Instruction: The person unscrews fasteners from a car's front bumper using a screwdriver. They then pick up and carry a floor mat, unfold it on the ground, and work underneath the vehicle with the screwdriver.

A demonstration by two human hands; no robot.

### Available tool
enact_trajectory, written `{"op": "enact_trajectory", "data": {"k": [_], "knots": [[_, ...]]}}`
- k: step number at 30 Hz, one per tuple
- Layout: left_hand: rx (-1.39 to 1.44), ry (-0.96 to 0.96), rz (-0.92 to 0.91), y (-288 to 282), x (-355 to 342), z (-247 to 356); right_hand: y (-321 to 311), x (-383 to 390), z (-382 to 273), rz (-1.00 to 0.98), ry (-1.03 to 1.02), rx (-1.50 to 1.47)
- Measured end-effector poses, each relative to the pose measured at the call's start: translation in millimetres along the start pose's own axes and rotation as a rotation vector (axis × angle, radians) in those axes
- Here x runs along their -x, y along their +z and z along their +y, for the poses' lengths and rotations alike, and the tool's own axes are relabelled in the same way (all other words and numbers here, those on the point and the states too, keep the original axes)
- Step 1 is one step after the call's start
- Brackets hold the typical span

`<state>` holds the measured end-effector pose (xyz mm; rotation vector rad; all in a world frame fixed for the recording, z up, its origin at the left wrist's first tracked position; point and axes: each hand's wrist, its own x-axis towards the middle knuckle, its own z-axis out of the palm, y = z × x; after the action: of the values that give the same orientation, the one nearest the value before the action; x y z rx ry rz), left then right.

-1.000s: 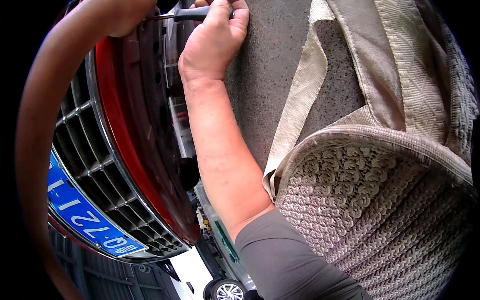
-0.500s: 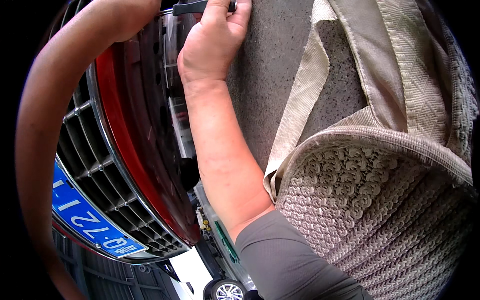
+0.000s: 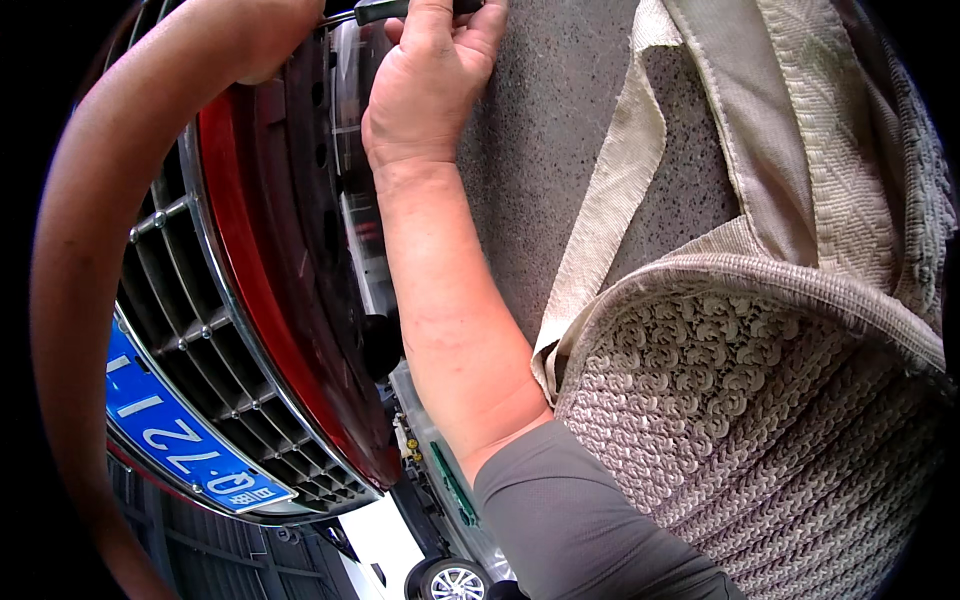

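Observation:
My right hand grips the black handle of a screwdriver at the top of the view, its thin shaft pointing left. My left hand is beside the shaft's end, over the upper part of a red car's front panel; its fingers are hidden at the frame's top edge, so what they hold cannot be made out. Below runs the chrome-edged grille, with a blue licence plate. Along my right forearm lies a dark strip with clear plastic parts.
A beige woven item with straps fills the right side, over speckled grey floor. At the bottom, a white car with a wheel and a dark metal roof structure show beyond the bumper.
My right hand and the screwdriver have shifted a little to the right and slightly up. My left hand has also edged right, toward the shaft.

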<state>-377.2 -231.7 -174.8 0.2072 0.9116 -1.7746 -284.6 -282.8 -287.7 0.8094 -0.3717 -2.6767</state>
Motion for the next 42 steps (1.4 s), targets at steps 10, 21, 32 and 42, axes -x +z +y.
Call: {"op": "enact_trajectory", "data": {"k": [10,21,32,42], "knots": [[0.173,0.029,-0.062,32.2,-21.3,-21.6,8.7,2.1,-8.5,0.114,-0.070,0.076],[0.137,0.054,-0.047,16.9,-13.6,-14.4,8.5,4.1,-2.6,0.070,-0.022,0.008],[0.131,0.040,-0.017,8.2,-14.4,-10.2,5.7,0.1,-5.0,0.054,-0.042,-0.056],[0.208,0.034,0.067,10.2,-12.6,-6.3,9.6,0.8,-6.5,0.171,-0.083,0.243]]}}
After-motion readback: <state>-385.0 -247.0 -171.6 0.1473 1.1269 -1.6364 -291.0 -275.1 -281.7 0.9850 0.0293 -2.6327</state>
